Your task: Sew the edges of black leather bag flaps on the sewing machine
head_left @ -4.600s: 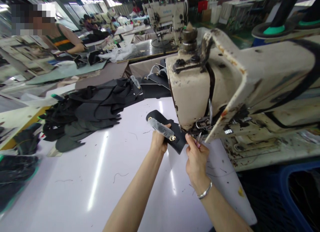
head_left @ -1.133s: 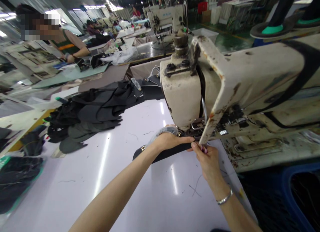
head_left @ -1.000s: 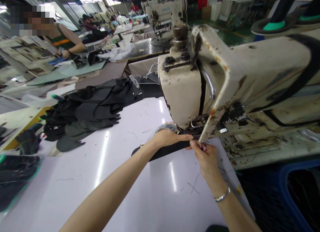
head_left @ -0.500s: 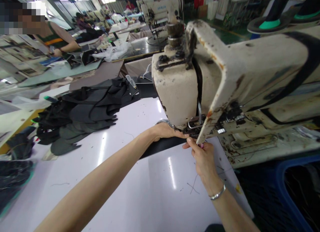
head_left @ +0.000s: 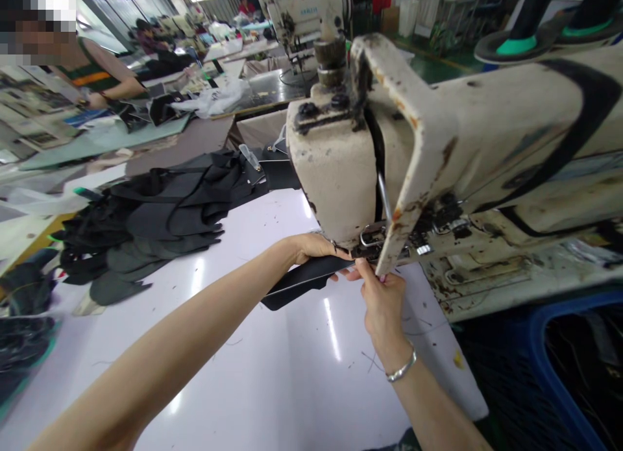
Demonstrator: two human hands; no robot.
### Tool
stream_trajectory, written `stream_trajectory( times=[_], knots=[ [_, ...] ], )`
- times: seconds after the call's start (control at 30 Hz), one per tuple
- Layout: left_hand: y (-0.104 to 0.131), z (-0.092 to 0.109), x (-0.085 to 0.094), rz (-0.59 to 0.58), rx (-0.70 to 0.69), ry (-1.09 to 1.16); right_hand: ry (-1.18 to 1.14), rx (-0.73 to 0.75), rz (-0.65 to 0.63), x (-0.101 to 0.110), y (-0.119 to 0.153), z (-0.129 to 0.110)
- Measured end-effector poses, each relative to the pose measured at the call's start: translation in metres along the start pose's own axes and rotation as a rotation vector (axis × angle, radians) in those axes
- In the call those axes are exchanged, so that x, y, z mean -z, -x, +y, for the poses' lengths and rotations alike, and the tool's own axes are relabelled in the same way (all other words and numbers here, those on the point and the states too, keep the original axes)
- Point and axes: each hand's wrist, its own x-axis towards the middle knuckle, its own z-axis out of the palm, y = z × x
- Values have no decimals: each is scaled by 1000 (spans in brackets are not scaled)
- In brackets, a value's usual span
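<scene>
A black flat piece (head_left: 304, 276), leather-like with a pale edge line, lies under the head of an off-white sewing machine (head_left: 335, 172). My left hand (head_left: 316, 246) rests at its far side, fingers stretched toward the needle area and some of them curled beneath the piece. Close to the presser foot, my right hand (head_left: 382, 292) pinches the near edge between thumb and fingers. The fingertips of both hands almost meet there. The machine's rusty guard bar partly covers the right fingers, and the needle itself is hidden.
Black cut pieces (head_left: 165, 217) are heaped on the white table (head_left: 219, 386) at left. A blue basket (head_left: 540, 334) stands at lower right. Thread cones (head_left: 523, 32) sit at upper right. Across the way, a person (head_left: 102, 74) works beside another sewing machine (head_left: 309, 16).
The black piece's near edge has lifted and tilted, showing a second layer below it. My left fingers now show under it. The whole view has shifted slightly.
</scene>
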Motion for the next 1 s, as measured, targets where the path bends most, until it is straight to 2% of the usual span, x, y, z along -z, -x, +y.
stream_trajectory(
  times=[0.13, 0.37, 0.6, 0.8, 0.9, 1.0],
  knots=[
    [1, -1, -2, -132, 131, -101, 88, 42, -4, -2, 0, 10],
    [-14, -7, 11, -324, 238, -202, -6, 5, 37, -13, 2, 9],
    [-14, -26, 12, -387, 182, -83, -93, -33, 84, -19, 6, 0],
    [1, -45, 0, -366, 109, 138, -88, 31, 99, -18, 3, 8],
    [11, -53, -10, -272, 82, 241, -68, 27, 111, -16, 2, 13],
    [25, -58, -25, -178, 128, 337, 6, 19, 106, -12, 1, 16]
  ],
)
